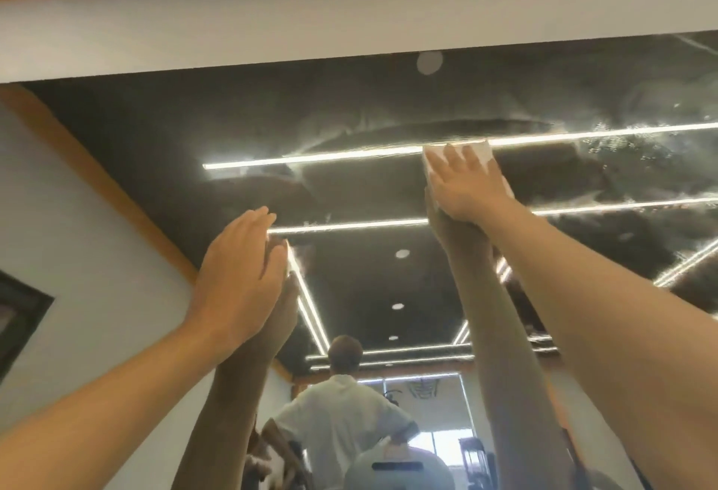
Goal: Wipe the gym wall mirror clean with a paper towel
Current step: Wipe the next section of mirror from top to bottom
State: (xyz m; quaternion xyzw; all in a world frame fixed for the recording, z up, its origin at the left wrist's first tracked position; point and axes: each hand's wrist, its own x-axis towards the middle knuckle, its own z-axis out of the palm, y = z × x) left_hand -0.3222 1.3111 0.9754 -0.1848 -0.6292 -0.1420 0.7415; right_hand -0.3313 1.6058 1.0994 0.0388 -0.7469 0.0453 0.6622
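I am reaching up to a large wall mirror of dark, reflective glass, close beneath a plain white wall band. My right hand lies flat, fingers straight and slightly spread, pressing a folded white paper towel against the glass high up. The towel's white edges show past my fingertips and beside my palm. My left hand is lower and to the left. It is flat, with fingers straight and held together, and it touches the glass where it meets its own reflection.

Cloudy grey smears arc across the glass above and beside the towel, so I judge there is plenty left to wipe. The towel is light, thin and soft, and likely to go limp or tear once damp. A flat palm over its middle should hold it best. The glass is hard, slick and breakable, so it calls for even pressure, not a shove.
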